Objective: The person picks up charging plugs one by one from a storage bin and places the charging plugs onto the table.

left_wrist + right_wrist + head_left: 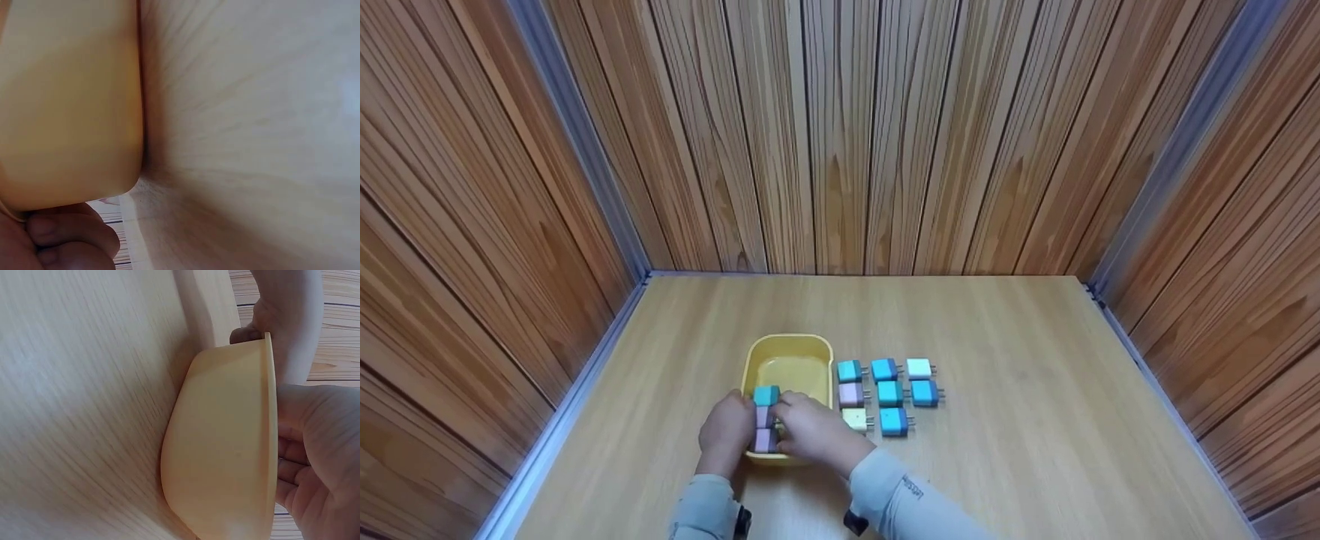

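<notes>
A yellow plastic bin (pixel 787 346) stands left of the table's middle. In its near part three plug adapters form a column: a teal one (pixel 766 395) and two lilac ones (pixel 763 440). My left hand (pixel 727 430) holds the bin's left rim beside them; in the left wrist view its curled fingers (pixel 79 239) lie against the outer wall. Over the right side of the bin reaches my right hand (pixel 813 427), its fingertips at the adapters' right side. From the right wrist, the bin wall (pixel 219 433) hides those fingertips, so whether they pinch an adapter is unclear.
Right of the bin several adapters lie in short rows, prongs pointing right, among them a blue one (pixel 894 421), a white one (pixel 918 367) and a cream one (pixel 855 418). Wood-panelled walls (pixel 840 150) enclose the table (pixel 1020 450) at the back and both sides.
</notes>
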`<state>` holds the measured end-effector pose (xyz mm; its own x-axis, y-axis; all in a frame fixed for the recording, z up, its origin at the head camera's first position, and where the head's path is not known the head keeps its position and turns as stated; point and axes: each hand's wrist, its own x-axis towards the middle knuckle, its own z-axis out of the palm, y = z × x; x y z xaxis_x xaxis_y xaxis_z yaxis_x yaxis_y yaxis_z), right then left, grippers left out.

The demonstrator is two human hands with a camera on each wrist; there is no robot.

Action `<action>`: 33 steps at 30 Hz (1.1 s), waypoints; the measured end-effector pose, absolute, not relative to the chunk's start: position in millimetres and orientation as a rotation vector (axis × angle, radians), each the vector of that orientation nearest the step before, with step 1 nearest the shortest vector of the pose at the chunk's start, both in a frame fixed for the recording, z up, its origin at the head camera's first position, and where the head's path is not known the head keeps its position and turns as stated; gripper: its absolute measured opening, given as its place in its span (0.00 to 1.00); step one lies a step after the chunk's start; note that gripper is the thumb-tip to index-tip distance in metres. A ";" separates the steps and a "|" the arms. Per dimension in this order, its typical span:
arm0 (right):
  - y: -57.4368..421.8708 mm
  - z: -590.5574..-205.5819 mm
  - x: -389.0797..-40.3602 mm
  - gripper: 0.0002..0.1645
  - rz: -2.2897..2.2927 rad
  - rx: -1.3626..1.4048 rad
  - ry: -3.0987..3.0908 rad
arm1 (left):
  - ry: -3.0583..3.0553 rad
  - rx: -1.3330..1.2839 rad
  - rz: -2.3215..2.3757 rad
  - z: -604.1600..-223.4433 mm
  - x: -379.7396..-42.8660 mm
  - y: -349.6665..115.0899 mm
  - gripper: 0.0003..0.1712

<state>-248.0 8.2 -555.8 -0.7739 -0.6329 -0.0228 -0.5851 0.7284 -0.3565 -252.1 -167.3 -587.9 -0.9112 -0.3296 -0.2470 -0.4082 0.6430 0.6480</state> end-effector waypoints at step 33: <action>-0.6 -566.3 -250.3 0.28 -0.627 -0.932 2.684 | 2.785 -0.611 1.106 -591.2 -250.9 -165.9 0.17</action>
